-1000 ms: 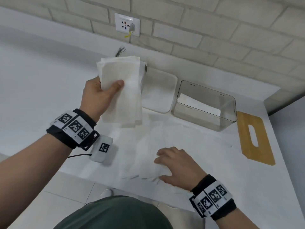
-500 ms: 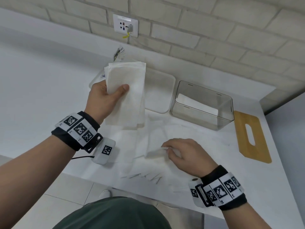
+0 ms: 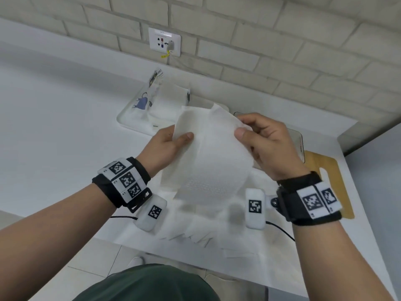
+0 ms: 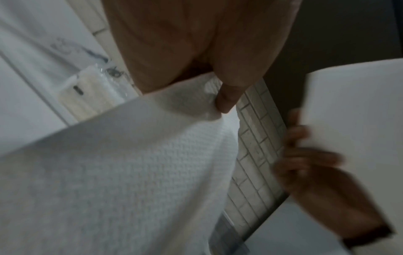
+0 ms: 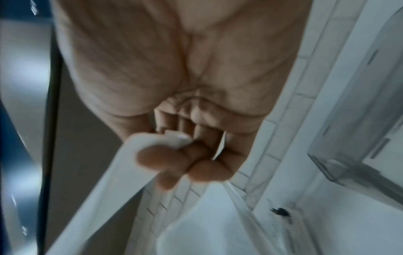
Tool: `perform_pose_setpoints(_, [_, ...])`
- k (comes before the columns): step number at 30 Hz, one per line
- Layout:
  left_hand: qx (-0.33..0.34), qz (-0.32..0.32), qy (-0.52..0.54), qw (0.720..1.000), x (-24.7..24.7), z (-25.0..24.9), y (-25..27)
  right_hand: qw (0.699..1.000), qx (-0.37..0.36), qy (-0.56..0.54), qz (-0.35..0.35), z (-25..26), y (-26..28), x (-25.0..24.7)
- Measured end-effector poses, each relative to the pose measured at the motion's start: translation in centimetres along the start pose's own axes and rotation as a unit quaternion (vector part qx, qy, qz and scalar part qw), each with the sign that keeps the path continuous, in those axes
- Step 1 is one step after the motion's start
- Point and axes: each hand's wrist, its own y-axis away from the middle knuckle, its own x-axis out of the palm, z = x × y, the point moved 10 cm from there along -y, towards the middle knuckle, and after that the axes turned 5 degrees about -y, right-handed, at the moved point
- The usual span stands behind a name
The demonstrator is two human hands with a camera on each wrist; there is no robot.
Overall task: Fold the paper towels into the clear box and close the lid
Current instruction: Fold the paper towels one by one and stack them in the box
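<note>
Both hands hold white paper towels (image 3: pixel 210 161) in the air above the table. My left hand (image 3: pixel 173 137) grips their left edge, thumb on the near face. My right hand (image 3: pixel 245 129) pinches the upper right edge between thumb and fingers. In the left wrist view the embossed towel (image 4: pixel 130 172) fills the lower left, and my right hand (image 4: pixel 316 172) is blurred beside a second sheet (image 4: pixel 348 112). The right wrist view shows fingertips (image 5: pixel 165 155) pinching a towel edge. The clear box (image 3: pixel 298 140) stands behind my right hand, mostly hidden, open-topped in the right wrist view (image 5: pixel 359 138).
A wooden lid (image 3: pixel 334 174) with a slot lies flat to the right of the box. A white tray (image 3: pixel 130 120) at the back holds a plastic package of towels (image 3: pixel 167 101). More towel sheets (image 3: pixel 206 227) lie spread near the table's front edge. A wall socket (image 3: pixel 164 41) sits above.
My right hand picked a sheet off the table and rose to meet the towels in my left hand. The left hand came lower and toward the middle.
</note>
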Motion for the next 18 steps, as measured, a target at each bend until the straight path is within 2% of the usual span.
perform_pose_setpoints(3, [-0.031, 0.060, 0.054, 0.996, 2.1, 0.3, 0.5, 0.993, 0.028, 0.085, -0.077, -3.1, -1.8, -1.0])
perform_pose_setpoints(5, [-0.076, 0.076, 0.124, 0.986, 2.8, 0.6, 1.1, 0.981, 0.025, 0.155, -0.111, -4.3, -2.5, -1.3])
perform_pose_setpoints(7, [-0.110, 0.092, 0.193, 0.971, 3.1, 1.1, 1.5, 0.974, 0.013, 0.194, -0.116, -5.0, -3.0, -0.6])
perform_pose_setpoints(10, [-0.107, 0.115, 0.192, 0.969, 3.1, 1.4, 1.9, 0.968, -0.009, 0.222, -0.121, -5.6, -3.6, 1.2])
perform_pose_setpoints(12, [-0.101, 0.084, 0.164, 0.978, 2.2, 2.1, 1.6, 0.965, -0.012, 0.233, -0.123, -5.9, -3.9, 2.0])
perform_pose_setpoints(16, [-0.065, -0.029, 0.081, 0.994, -2.3, 2.5, 0.3, 0.969, 0.029, 0.183, -0.164, -7.4, -2.0, 1.2])
perform_pose_setpoints(18, [-0.050, -0.076, 0.059, 0.994, -5.2, 2.2, -0.1, 0.975, 0.040, 0.196, -0.099, -8.9, -0.4, 2.5])
